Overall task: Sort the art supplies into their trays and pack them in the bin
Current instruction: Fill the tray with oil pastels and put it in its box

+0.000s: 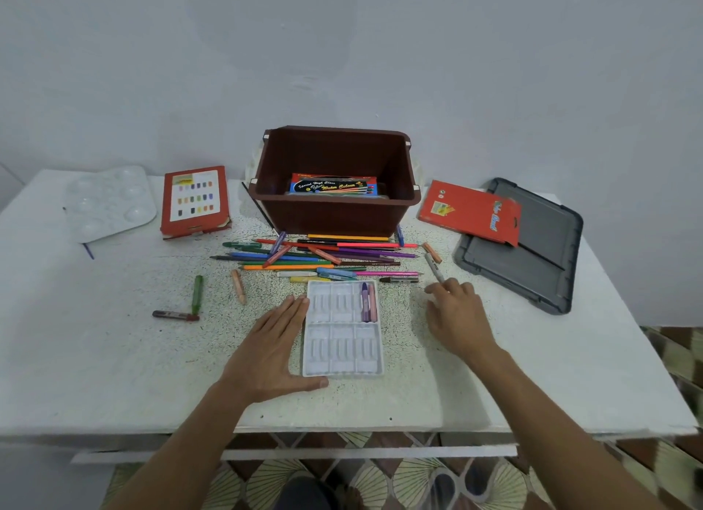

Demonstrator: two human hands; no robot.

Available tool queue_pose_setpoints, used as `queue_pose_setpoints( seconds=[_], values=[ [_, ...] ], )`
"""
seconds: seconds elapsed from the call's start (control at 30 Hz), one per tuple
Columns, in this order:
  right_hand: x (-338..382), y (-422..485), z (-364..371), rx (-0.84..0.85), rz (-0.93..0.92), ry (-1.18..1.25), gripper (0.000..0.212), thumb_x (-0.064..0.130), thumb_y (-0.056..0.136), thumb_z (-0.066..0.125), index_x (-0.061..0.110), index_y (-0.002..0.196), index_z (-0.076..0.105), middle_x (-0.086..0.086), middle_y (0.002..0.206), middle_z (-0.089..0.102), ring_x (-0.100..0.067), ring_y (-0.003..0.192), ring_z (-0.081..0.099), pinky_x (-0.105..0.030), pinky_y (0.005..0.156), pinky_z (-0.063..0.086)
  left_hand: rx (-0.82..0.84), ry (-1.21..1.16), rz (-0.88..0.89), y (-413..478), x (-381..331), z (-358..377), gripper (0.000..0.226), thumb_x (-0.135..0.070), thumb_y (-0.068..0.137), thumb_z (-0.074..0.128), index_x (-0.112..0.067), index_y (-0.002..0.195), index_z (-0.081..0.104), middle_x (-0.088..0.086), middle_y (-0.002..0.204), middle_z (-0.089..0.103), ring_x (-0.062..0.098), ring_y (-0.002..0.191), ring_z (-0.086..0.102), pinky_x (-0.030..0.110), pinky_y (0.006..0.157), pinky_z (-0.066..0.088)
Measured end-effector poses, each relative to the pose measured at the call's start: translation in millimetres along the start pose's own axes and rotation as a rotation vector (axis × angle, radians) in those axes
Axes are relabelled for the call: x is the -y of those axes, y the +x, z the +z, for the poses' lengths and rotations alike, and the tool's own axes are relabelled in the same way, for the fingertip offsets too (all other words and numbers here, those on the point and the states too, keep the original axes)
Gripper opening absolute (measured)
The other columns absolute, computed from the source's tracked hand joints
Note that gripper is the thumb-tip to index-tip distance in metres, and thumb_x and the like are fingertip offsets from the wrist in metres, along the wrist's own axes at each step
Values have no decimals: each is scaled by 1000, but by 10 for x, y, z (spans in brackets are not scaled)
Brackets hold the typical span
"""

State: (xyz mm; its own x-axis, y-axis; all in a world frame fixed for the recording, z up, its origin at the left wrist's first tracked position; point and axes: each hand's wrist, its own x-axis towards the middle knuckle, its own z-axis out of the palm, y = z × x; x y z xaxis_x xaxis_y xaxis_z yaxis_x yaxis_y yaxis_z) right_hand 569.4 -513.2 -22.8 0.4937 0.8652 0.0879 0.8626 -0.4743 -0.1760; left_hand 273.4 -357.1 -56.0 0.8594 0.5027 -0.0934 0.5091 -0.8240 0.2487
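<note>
**Sorting barely started**

Left hand [274,349] flat, open, bracing the tray [342,357] near the table [114,357] front edge; 2 crayons [369,304] slotted. Right hand [456,319] at grey marker [433,266], grip unclear. Pile [315,258] unsorted. Bin [334,214] at far edge holds 1 box [333,185].

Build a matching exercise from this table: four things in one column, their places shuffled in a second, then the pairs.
Things
1. brown bin
2. grey lid
3. white tray
4. paint palette

Places
A. far left of the table
B. front centre
C. right side, under a red pack
D. middle back, behind the loose pencils

Pairs: 1-D, 2-C, 3-B, 4-A
</note>
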Motion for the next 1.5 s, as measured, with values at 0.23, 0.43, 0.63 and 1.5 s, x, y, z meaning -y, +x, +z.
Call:
queue_pose_setpoints(
  seconds=[0.23,0.43,0.63,1.5],
  values=[
    [-265,-75,-102,171,-63,-241,28,22,100,46,17,125,58,-6,112,58,-29,97,55,-38,76,42,-3,-7,2,1,-9,-6,130,-100,66,33,-18,155,-16,-8,160,-21,6,147,-22,33,122,-7],
    [35,4,-124,63,-69,107,22,22,102,49,6,107,63,-12,101,67,-32,80,61,-35,62,46,-16,-9,6,4,-7,-6,129,-98,67,36,-17,156,-10,-6,163,-15,6,148,-18,32,121,-7],
    [603,156,-203,84,43,600,32,10,99,53,20,129,52,1,77,66,-22,69,65,-39,67,54,-13,-1,5,0,-12,-11,129,-99,67,35,-19,155,-14,-9,160,-20,3,146,-23,30,121,-10],
    [900,215,267,31,1,279,39,33,92,66,30,130,60,-6,106,53,-28,101,47,-36,83,43,-33,-4,18,5,8,17,128,-98,68,37,-17,156,-9,-6,163,-15,6,148,-19,29,120,-13]
  ],
)
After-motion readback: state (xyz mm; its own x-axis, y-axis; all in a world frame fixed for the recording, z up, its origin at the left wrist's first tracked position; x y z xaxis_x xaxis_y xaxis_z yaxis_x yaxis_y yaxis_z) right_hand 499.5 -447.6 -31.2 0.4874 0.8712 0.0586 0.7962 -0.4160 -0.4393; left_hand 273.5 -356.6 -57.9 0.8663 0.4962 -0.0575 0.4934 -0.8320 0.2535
